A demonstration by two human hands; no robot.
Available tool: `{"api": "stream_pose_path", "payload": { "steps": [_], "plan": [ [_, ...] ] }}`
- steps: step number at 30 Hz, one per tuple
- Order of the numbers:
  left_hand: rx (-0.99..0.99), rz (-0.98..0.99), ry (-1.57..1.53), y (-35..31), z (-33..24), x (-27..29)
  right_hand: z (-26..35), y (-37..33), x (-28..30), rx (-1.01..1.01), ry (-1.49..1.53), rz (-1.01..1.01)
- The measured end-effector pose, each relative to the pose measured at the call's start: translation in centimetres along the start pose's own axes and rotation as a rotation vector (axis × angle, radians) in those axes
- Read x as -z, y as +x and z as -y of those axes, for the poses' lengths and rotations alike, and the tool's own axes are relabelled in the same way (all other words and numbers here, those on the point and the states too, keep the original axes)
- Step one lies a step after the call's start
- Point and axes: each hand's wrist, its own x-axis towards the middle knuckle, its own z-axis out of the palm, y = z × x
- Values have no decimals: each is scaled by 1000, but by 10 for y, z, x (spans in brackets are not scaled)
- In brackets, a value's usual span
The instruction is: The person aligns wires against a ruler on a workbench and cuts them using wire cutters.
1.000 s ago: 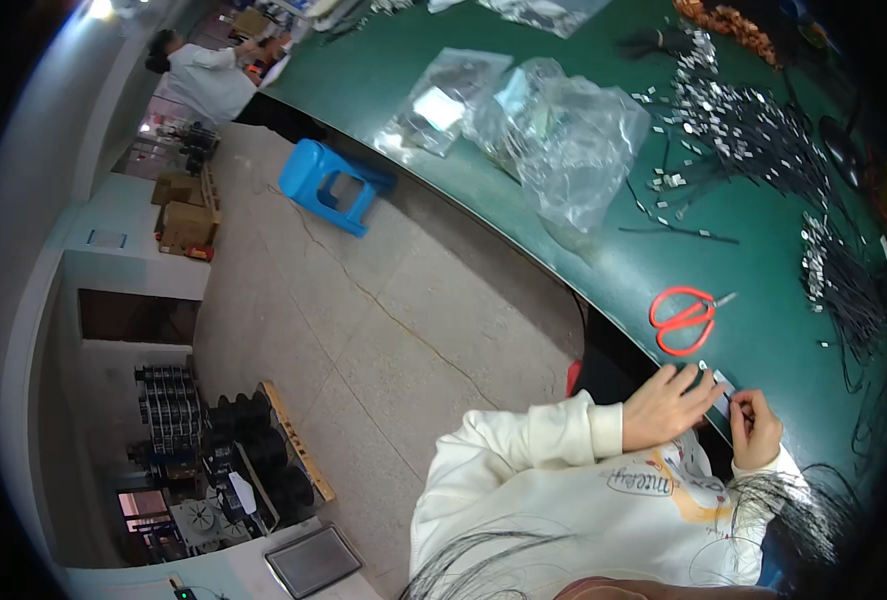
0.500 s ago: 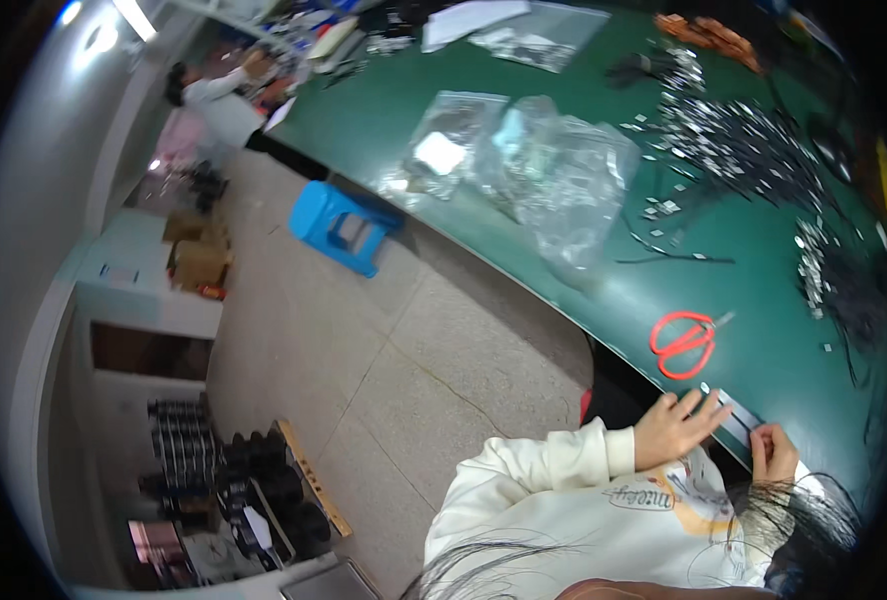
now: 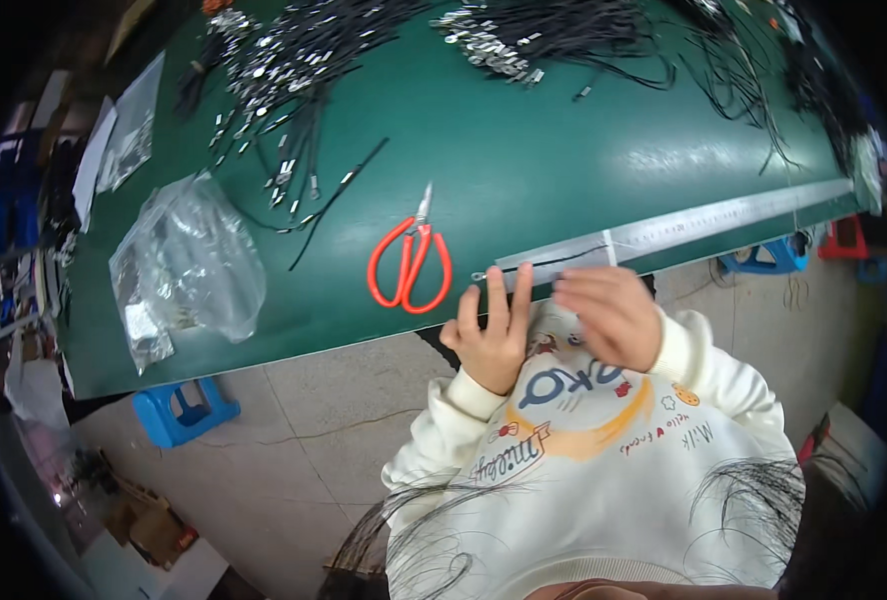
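A short black cable (image 3: 556,260) with a metal ring-like end (image 3: 479,276) lies along the near end of a long steel ruler (image 3: 704,218) at the table's front edge. My left hand (image 3: 492,345) has its fingers spread, two fingertips resting on the cable close to its metal end. Over the ruler's near edge, my right hand (image 3: 619,318) is stretched toward the left hand, fingers extended and slightly blurred. Nothing shows in its grasp. Left of my hands lies a pair of red-handled scissors (image 3: 411,265), blades pointing away from me.
Bundles of black cables with metal ends (image 3: 294,60) and more such cables (image 3: 509,45) cover the far side of the green table (image 3: 444,130). Loose cables (image 3: 339,200) lie beyond the scissors. A clear plastic bag (image 3: 194,265) sits at left, above a blue stool (image 3: 184,410).
The view has swung to the right, bringing the ruler's full length into sight. My right hand has come off the cable's far end and is now nearer my left hand.
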Motion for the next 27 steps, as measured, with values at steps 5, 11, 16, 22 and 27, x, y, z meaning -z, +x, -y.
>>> {"api": "stream_pose_path", "payload": {
  "steps": [5, 11, 16, 22, 27],
  "plan": [
    [1, -18, -19, -8, 6, -2, 11, -1, -23, -22, -24, 163],
    [10, -58, 12, -3, 2, -6, 11, -5, -25, -90, -102, 175],
    [14, -43, 42, -2, 1, -5, 9, -9, -22, -118, -135, 200],
    [6, -35, 11, -1, 1, -3, 3, -18, -16, -151, -222, 223],
    [-3, -26, 6, -3, 2, -3, 2, -22, -10, -187, -265, 243]
  ]
}}
